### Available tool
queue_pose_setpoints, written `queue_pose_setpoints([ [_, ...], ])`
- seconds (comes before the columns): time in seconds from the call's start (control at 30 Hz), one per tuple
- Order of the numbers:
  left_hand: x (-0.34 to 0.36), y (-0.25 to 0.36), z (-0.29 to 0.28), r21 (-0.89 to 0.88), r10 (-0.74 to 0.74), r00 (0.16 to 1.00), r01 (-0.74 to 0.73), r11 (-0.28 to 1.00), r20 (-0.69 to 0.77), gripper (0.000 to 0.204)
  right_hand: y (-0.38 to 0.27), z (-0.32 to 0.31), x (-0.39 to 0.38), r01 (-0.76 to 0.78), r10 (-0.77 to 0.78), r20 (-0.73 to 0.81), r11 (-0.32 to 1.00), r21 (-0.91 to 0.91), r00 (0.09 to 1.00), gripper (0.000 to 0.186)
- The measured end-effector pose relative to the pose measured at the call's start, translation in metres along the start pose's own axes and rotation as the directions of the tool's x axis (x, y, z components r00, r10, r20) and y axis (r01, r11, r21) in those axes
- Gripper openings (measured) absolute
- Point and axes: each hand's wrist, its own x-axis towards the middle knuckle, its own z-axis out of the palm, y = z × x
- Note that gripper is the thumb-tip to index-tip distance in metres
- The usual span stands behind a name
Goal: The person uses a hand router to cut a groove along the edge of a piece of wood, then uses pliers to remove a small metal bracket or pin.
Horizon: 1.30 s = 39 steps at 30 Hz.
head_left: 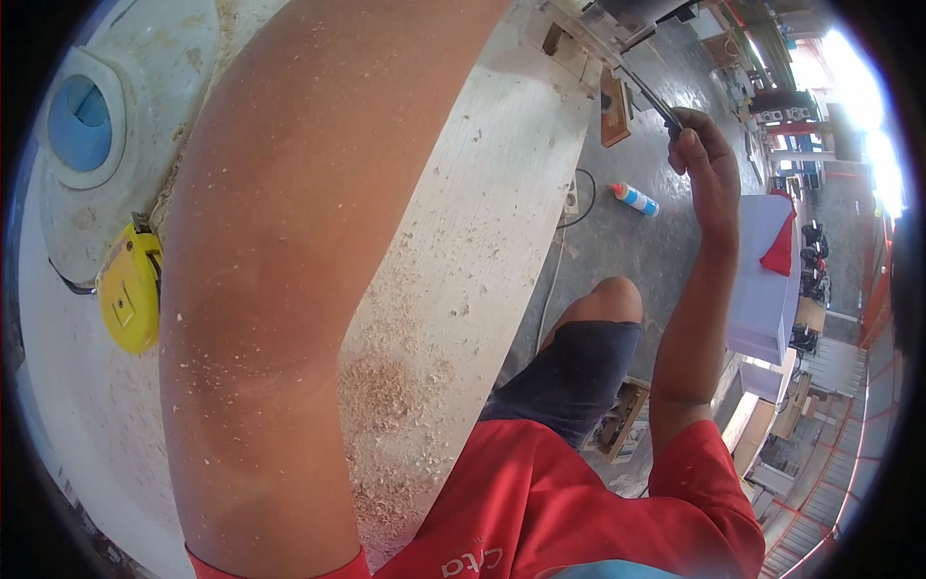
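My right hand (pixel 709 169) is closed round the end of a thin dark metal rod (pixel 652 96), out past the edge of the white worktop (pixel 482 203). The rod runs up and left to a metal machine part (pixel 603 43) at the top edge. Across the left half stretches my left arm (pixel 280 251), bare and flecked with wood dust. Its hand lies beyond the top of the picture, so what it touches is hidden. A yellow tape measure (pixel 130 294) rests just left of that arm.
Sawdust (pixel 391 391) is heaped on the worktop. A round blue-filled opening (pixel 80 123) sits upper left. On the grey floor are a blue-and-white bottle (pixel 637 200) with a red cap and a black cable (pixel 586 198). A pale box (pixel 762 275) with red cloth (pixel 779 246) stands at right.
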Motion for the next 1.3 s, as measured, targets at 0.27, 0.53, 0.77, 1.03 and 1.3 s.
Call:
queue_pose_setpoints([
  [0.27, -0.003, -0.001, -0.005, -0.069, 0.127, 0.988, -0.122, 0.99, 0.082, 0.067, 0.025, 0.009, -0.005, -0.042, 0.036, 0.025, 0.923, 0.381, 0.999, 0.042],
  [0.53, 0.015, -0.012, 0.0, -0.054, 0.087, 0.995, -0.084, 0.995, 0.056, 0.067, 0.06, 0.027, -0.01, -0.013, -0.02, 0.034, 0.648, 0.761, 0.999, 0.022],
  [0.77, 0.012, -0.007, -0.002, -0.003, 0.045, 0.997, -0.045, 0.999, 0.066, 0.065, 0.04, 0.031, -0.005, -0.025, 0.069, -0.055, 0.82, 0.572, 0.996, 0.023],
  [1.03, 0.011, -0.008, -0.001, -0.048, 0.065, 0.996, -0.062, 0.997, 0.056, 0.064, 0.027, 0.084, 0.0, 0.039, 0.136, -0.565, 0.957, 0.287, 0.813, 0.023],
  [1.3, 0.012, -0.01, -0.002, -0.019, 0.033, 0.998, -0.032, 0.999, 0.051, 0.063, 0.007, 0.021, -0.017, 0.005, -0.038, -0.308, 0.994, -0.105, 0.951, 0.051],
])
